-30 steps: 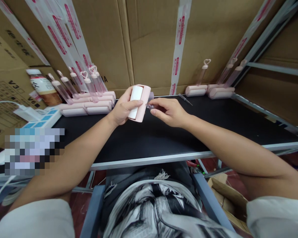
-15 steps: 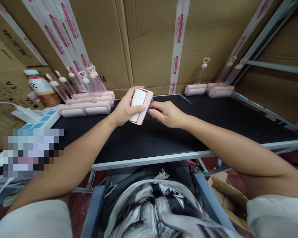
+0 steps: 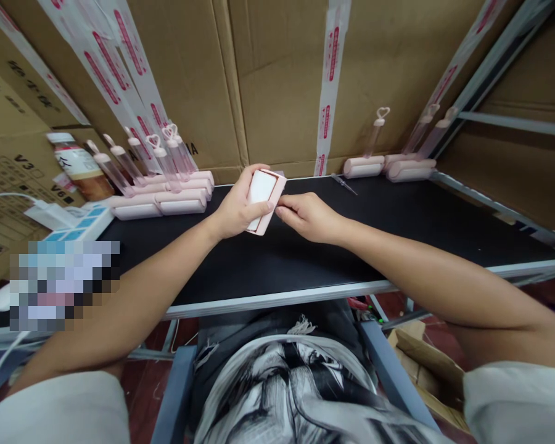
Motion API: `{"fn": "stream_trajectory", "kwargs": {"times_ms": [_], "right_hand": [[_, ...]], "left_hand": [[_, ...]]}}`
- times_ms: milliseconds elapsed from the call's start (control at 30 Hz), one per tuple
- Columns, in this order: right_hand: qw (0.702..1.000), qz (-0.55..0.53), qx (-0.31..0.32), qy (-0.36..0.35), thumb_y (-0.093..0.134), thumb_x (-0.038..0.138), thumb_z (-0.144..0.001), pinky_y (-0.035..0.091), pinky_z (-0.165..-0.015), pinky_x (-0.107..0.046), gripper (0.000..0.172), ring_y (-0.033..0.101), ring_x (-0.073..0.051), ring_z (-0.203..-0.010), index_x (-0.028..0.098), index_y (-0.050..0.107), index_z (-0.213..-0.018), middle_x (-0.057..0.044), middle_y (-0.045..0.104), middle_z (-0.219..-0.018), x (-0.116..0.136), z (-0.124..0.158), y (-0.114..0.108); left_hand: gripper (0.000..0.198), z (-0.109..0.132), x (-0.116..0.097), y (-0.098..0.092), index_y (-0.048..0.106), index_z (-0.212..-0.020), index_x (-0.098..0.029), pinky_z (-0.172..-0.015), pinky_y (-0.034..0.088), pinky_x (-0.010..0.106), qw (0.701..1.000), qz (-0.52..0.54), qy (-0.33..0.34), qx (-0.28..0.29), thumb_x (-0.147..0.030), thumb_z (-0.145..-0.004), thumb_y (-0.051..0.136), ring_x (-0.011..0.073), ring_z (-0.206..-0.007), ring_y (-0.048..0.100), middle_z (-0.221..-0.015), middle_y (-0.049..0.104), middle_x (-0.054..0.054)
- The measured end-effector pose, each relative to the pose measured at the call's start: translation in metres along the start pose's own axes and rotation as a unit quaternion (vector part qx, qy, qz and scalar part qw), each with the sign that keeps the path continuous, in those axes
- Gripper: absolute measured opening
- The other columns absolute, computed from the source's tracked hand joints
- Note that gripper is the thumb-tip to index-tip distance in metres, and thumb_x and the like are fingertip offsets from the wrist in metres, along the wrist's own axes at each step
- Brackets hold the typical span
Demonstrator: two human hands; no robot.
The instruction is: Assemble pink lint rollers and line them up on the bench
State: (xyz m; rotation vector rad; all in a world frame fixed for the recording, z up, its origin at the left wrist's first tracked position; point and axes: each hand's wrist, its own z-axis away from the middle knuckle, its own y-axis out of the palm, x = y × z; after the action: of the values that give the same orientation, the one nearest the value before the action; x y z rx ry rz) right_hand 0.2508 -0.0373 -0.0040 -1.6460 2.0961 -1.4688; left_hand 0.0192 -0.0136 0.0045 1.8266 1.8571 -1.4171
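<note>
A small pink case with a white panel is held up over the black table. My left hand grips it from the left, thumb across its front. At the case's right edge, my right hand has its thumb and index finger pinched together; what lies between them is hidden. Behind the case a bit of clear plastic shows. On the table near the back wall lies a thin screwdriver-like tool.
Several pink devices with clear tubes stand at the back left, others at the back right. At the left are a bottle, a power strip and a blurred-out object. Cardboard walls the back.
The case has shifted slightly right and down and turned a little in my left hand. My right fingers remain beside its edge, pinched closer together.
</note>
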Motion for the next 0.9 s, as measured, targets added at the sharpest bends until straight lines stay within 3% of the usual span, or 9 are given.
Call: {"fn": "stream_trajectory", "kwargs": {"times_ms": [200, 300, 433, 533, 633, 900], "right_hand": [[0.999, -0.033, -0.001, 0.000, 0.051, 0.038, -0.105, 0.040, -0.067, -0.028, 0.031, 0.056, -0.015, -0.063, 0.018, 0.064, -0.085, -0.002, 0.064, -0.069, 0.000, 0.000, 0.000], [0.995, -0.086, 0.010, 0.054, 0.054, 0.038, -0.102, 0.042, -0.066, -0.027, 0.031, 0.057, -0.015, -0.065, 0.017, 0.066, -0.084, -0.002, 0.065, -0.071, 0.006, -0.002, -0.003], [0.972, -0.195, 0.050, 0.118, 0.062, 0.031, -0.094, 0.047, -0.062, -0.027, 0.017, 0.059, -0.014, -0.066, 0.016, 0.069, -0.096, -0.003, 0.071, -0.082, 0.010, -0.003, -0.007], [0.955, -0.266, 0.041, 0.122, 0.072, 0.034, -0.089, 0.049, -0.058, -0.027, 0.027, 0.059, -0.013, -0.064, 0.020, 0.058, -0.107, -0.003, 0.075, -0.088, 0.005, -0.004, -0.006], [0.947, -0.299, 0.019, 0.117, 0.077, 0.036, -0.086, 0.049, -0.055, -0.027, 0.040, 0.060, -0.014, -0.063, 0.025, 0.046, -0.108, 0.002, 0.072, -0.080, 0.001, -0.004, -0.003], [0.946, -0.289, 0.007, 0.145, 0.075, 0.037, -0.084, 0.046, -0.050, -0.025, 0.040, 0.059, -0.013, -0.059, 0.026, 0.041, -0.102, 0.004, 0.070, -0.076, 0.000, -0.003, 0.003]], "left_hand": [[0.092, -0.002, -0.003, -0.003, 0.046, -0.148, -0.021, -0.100, 0.055, 0.038, 1.000, 0.003, -0.008, 0.013, -0.064, -0.078, 0.087, 0.0297, -0.118, 0.065, -0.137, 0.065, 0.013], [0.091, -0.004, -0.003, -0.006, 0.048, -0.147, -0.022, -0.099, 0.055, 0.038, 1.000, 0.007, -0.014, 0.020, -0.063, -0.076, 0.088, 0.0298, -0.118, 0.065, -0.138, 0.065, 0.013], [0.091, -0.005, -0.004, -0.010, 0.048, -0.147, -0.021, -0.097, 0.055, 0.037, 1.000, 0.017, -0.020, 0.014, -0.062, -0.076, 0.088, 0.0292, -0.117, 0.065, -0.138, 0.065, 0.012], [0.092, -0.005, -0.003, -0.011, 0.047, -0.147, -0.021, -0.094, 0.056, 0.036, 0.999, 0.026, -0.022, 0.015, -0.062, -0.075, 0.089, 0.0287, -0.115, 0.065, -0.135, 0.065, 0.012], [0.092, -0.005, -0.001, -0.012, 0.047, -0.146, -0.022, -0.095, 0.056, 0.037, 0.999, 0.033, -0.021, 0.008, -0.060, -0.075, 0.090, 0.0285, -0.115, 0.065, -0.136, 0.064, 0.012], [0.089, -0.001, 0.001, -0.003, 0.045, -0.146, -0.022, -0.098, 0.055, 0.039, 1.000, 0.026, -0.003, 0.015, -0.060, -0.078, 0.088, 0.0282, -0.116, 0.065, -0.136, 0.063, 0.012]]}}
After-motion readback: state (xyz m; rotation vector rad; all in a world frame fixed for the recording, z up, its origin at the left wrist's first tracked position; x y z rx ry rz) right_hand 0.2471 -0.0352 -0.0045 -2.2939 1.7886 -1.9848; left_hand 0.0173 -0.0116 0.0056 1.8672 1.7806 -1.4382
